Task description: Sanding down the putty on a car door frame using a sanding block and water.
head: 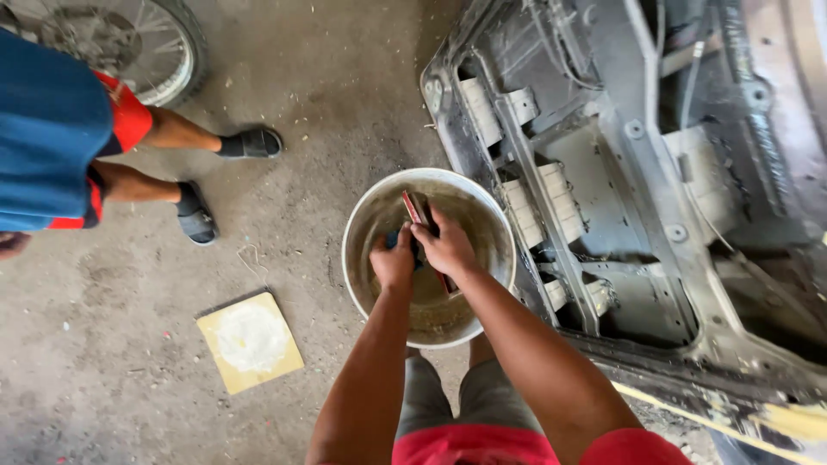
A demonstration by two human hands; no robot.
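Observation:
Both my hands are over a white bucket (357, 224) of murky brown water on the concrete floor. My right hand (444, 245) grips a flat red and dark block (417, 207), tilted, with its upper end sticking out past my fingers. My left hand (393, 261) is closed around something blue, mostly hidden, pressed against the block. Below, my grey shorts and red shirt show.
A dark stripped car panel (620, 172) with wiring and white brackets lies right of the bucket. A square yellow tile (250, 340) with white powder sits on the floor at left. Another person in blue top, red shorts and sandals (196, 215) stands upper left beside a spoked wheel (138, 39).

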